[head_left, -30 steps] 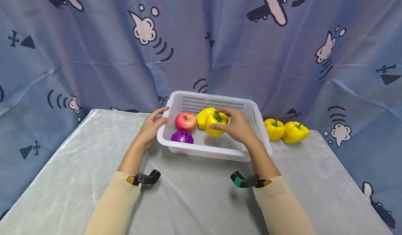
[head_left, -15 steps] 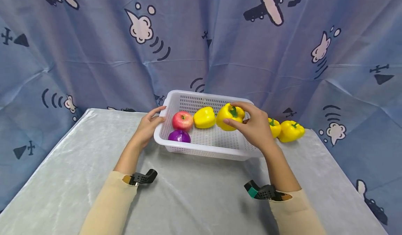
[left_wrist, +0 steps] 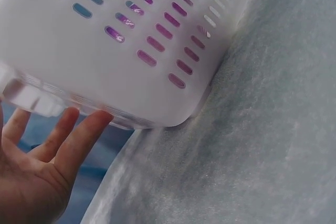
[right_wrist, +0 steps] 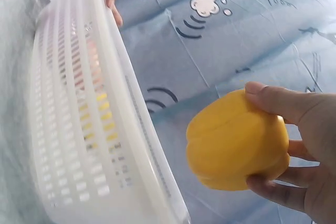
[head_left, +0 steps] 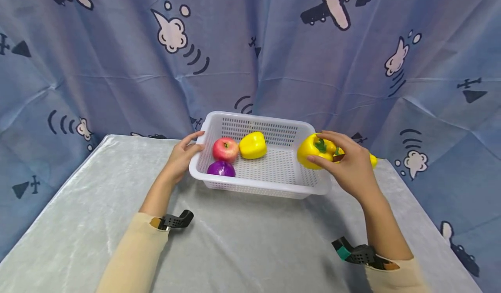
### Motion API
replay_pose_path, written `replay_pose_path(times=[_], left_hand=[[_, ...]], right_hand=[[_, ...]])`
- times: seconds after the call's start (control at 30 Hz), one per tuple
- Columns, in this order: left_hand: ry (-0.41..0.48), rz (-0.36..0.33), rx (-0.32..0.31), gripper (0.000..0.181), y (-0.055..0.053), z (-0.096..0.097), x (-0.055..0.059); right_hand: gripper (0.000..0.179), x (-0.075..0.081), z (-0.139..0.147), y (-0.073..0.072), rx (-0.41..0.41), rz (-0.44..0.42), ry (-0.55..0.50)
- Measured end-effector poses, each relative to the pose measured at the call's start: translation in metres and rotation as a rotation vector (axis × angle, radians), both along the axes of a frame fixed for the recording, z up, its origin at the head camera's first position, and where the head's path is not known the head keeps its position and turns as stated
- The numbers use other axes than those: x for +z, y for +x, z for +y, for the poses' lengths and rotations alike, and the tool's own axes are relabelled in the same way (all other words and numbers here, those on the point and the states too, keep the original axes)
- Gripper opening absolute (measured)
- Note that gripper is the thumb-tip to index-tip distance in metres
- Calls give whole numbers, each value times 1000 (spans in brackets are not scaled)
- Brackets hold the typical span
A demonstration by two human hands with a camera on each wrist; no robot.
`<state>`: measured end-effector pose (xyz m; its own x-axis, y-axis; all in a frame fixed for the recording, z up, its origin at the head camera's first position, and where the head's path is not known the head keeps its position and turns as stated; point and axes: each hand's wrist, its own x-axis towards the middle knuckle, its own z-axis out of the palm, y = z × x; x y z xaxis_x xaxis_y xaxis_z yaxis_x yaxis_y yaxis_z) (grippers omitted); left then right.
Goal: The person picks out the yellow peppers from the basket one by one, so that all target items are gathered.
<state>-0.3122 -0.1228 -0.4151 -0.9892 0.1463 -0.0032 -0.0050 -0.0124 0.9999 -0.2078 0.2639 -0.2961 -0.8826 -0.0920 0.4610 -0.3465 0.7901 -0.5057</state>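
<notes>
White and slotted, the basket [head_left: 260, 183] has the left hand [head_left: 181, 156] gripping its left edge. Inside, its near left corner holds a round purple item [head_left: 221, 168]; a red apple [head_left: 225, 149] sits behind it, then a yellow pepper [head_left: 252, 145]. The right hand [head_left: 351, 162] pinches a second pepper [head_left: 310, 151], raised at the right edge; a third pepper [head_left: 373, 160], partly hidden, lies near the table's [head_left: 411, 223] far right corner.

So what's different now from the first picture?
The right hand carried its yellow pepper rightward, from the middle of the white basket to its right end. Nothing was let go. The left hand still holds the basket's left rim, and the apple, round purple thing and other pepper stay inside.
</notes>
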Motion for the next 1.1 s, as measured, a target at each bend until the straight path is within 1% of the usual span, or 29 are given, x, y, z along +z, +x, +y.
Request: replay_pose_path(times=[0.13, 0.47, 0.63, 0.73, 0.83, 0.93, 1.1], left_hand=[[1, 4, -4, 55, -1, 0, -1], [6, 1, -9, 56, -1, -1, -2], [6, -2, -8, 56, -2, 0, -1], [13, -5, -3, 56, -1, 0, -1], [15, -6, 13, 55, 0, -1, -1], [16, -4, 25, 54, 1, -3, -1], [10, -3, -3, 55, 0, 0, -1]], right_hand=[[55, 0, 14, 8, -39, 0, -13], [54, -9, 46, 25, -131, 23, 13], [56, -14, 62, 30, -210, -1, 19], [56, -16, 69, 29, -236, -12, 28], [56, -19, 73, 24, -230, -16, 43], [58, -24, 78, 20, -232, -44, 50], [60, -33, 89, 19, -284, -97, 66]])
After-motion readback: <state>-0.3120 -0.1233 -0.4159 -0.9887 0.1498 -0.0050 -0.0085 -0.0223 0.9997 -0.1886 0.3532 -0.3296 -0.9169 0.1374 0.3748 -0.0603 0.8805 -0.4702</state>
